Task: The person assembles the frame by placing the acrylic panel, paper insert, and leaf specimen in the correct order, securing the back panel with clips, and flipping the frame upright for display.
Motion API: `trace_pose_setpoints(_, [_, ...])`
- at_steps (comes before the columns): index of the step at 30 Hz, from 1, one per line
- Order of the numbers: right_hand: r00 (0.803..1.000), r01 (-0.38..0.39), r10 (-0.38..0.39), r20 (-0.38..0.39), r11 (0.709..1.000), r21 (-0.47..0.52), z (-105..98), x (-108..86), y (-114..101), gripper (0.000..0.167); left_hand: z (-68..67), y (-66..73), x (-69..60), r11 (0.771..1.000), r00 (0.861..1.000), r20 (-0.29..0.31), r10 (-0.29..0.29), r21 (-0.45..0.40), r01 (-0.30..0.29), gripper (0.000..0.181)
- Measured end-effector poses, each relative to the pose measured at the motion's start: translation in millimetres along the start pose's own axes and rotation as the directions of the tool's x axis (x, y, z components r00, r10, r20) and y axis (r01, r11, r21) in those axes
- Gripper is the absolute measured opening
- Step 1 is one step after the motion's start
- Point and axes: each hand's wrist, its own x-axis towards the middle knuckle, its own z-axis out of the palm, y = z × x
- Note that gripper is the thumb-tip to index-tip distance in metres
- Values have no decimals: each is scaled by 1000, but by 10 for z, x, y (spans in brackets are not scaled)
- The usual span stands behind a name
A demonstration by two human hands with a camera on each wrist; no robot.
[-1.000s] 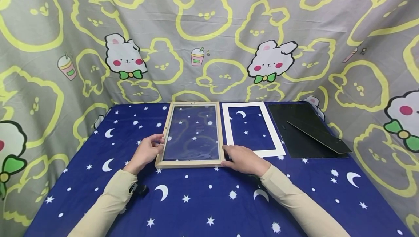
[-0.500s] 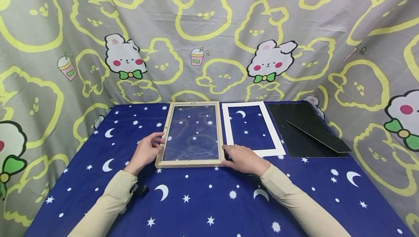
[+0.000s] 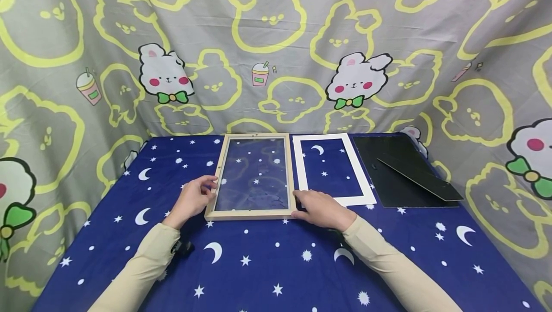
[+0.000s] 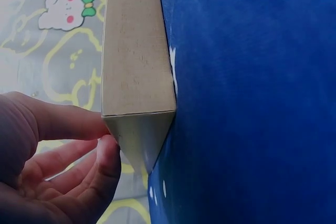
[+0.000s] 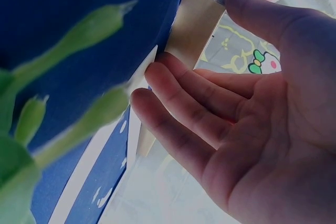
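A light wooden frame (image 3: 250, 215) with a clear pane (image 3: 254, 173) lies flat on the blue cloth. At its lower left side, the left hand (image 3: 193, 199) touches the edge with bent fingers; the left wrist view shows this hand (image 4: 68, 161) with thumb and fingertips against the frame's side (image 4: 137, 45). The right hand (image 3: 324, 209) rests at the lower right side. In the right wrist view that hand (image 5: 236, 98) has its fingers extended, the thumb touching the wood (image 5: 191, 30) near the corner. Neither hand is curled round the frame.
Right of the frame lies a white mat (image 3: 366, 190) with a rectangular opening. Farther right is a black backing board (image 3: 388, 192), its stand flap (image 3: 422, 178) tilted up. A patterned curtain (image 3: 297, 29) hangs behind the table. Blurred green shapes (image 5: 79, 135) fill part of the right wrist view.
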Motion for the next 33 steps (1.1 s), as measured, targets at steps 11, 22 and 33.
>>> trace_pose_setpoints(11, [1000, -1, 1, -7, 1000, 2, 1, -2, -3, 51, -3, -10, 4, 1000, 1000, -1, -16, -16, 16, 42])
trace_pose_setpoints(22, [1000, -3, 3, 4, 1000, 18, 3, -11, 11, 54, 8, -37, 9, 1000, 1000, -8, -15, -11, 15, 38])
trace_pose_setpoints(33, [1000, 10, -10, 8, 997, 74, -46, -13, 60, 53, -7, -37, 21, 1000, 1000, -3, -14, 5, 14, 39])
